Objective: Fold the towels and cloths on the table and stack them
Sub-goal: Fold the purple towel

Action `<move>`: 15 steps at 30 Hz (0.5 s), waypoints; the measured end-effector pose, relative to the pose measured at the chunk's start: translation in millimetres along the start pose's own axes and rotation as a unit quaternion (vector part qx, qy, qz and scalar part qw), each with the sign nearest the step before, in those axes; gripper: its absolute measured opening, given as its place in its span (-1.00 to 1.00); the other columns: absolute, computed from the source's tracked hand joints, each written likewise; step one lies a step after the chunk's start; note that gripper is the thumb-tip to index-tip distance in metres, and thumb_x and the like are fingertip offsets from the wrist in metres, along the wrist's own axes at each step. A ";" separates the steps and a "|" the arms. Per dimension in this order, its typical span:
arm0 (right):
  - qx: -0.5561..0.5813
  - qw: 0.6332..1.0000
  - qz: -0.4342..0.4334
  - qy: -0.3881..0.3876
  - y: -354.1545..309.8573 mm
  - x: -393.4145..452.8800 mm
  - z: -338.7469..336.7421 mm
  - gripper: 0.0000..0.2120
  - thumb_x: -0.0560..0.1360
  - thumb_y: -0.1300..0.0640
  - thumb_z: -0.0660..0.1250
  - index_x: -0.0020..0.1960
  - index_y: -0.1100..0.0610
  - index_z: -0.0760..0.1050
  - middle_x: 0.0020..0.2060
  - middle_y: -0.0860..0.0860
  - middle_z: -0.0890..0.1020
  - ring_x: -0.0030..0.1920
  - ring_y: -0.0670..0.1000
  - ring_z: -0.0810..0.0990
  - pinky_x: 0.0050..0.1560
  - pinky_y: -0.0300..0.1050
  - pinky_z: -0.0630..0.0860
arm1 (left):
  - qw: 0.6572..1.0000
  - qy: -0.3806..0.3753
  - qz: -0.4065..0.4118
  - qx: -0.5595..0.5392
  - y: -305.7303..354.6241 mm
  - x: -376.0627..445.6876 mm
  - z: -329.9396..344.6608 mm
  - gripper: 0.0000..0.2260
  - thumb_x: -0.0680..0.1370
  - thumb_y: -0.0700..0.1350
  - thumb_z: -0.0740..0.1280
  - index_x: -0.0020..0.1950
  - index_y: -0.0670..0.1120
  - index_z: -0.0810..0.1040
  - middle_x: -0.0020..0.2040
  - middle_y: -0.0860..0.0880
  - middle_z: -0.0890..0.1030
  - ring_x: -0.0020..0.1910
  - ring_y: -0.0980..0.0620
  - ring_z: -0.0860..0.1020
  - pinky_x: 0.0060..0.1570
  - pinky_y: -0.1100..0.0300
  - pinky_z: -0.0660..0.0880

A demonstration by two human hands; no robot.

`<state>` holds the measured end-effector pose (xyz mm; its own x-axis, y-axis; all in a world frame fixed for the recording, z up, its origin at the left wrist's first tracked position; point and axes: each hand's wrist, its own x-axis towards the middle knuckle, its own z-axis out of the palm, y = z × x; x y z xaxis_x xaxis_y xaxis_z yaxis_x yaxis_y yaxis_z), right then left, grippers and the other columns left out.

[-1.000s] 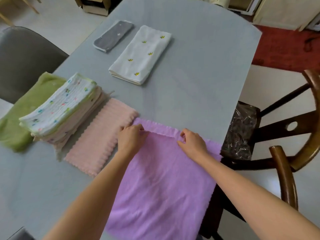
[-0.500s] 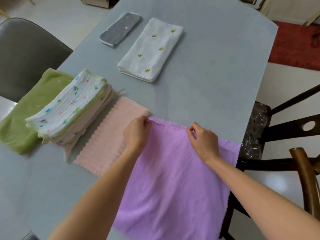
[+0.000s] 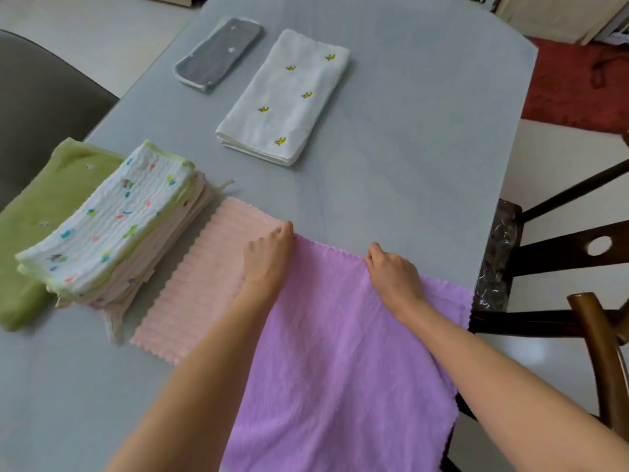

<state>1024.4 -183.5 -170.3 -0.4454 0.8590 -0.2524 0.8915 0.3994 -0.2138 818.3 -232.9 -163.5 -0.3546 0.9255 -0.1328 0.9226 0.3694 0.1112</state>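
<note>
Here, square purple fleece towel (image 3: 343, 352) spread flat at near right of grey table (image 3: 408, 148), beside pink ribbed cloth (image 3: 200, 277). Left hand (image 3: 269, 255) and right hand (image 3: 391, 270) each pinch its far edge. No readable writing.

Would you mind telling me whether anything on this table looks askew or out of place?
The purple towel overhangs the table's right edge while both hands grip its far hem. The stack of folded cloths leans unevenly, partly on the green towel.

Both forearms reach forward; left hand (image 3: 269, 258) and right hand (image 3: 391, 270) pinch purple towel's (image 3: 340, 369) far edge, fingers curled.
</note>
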 end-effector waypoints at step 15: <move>0.030 0.998 0.056 -0.028 67.1 -50.6 -21.6 -0.64 0.48 -0.15 0.30 0.13 0.07 0.38 -0.01 0.00 0.61 0.07 0.10 0.52 0.12 0.00 0.33 | 0.947 -0.133 0.267 -0.120 99.3 -15.7 7.7 -0.71 0.56 -0.09 0.27 0.28 -0.05 0.46 0.21 0.00 0.45 0.22 0.00 0.35 -0.11 0.04 0.46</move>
<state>1108.5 -193.3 -151.5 -0.3495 0.8770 -0.3298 0.9299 0.2814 -0.2370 916.7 -211.4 -158.0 0.2338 0.9435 -0.2350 0.8872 -0.1082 0.4486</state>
